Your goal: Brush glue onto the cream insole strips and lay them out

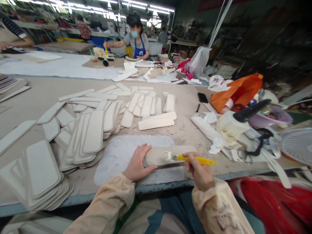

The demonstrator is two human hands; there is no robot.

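My right hand (200, 170) is closed around the yellow handle of a brush (195, 159). White paste coats its bristles, which lie over a small stack of long grey-beige panels (158, 156) with rounded corners. At the left end of that stack rests my left hand (140, 162), thumb and fingers spread apart along the panels' edge. Beneath the stack is a pale translucent sheet (114, 156) near the table's front edge. Overlapping piles of white rounded panels (94, 130) spread to the left, and smaller white pieces (147, 105) lie beyond my hands.
To the right lie a black phone (202, 97), an orange bag (237, 91), crumpled paper, a pair of scissors, a purple basin (273, 118) and a white fan (297, 144). Across the table, a masked person in a blue apron (140, 47) holds another yellow brush.
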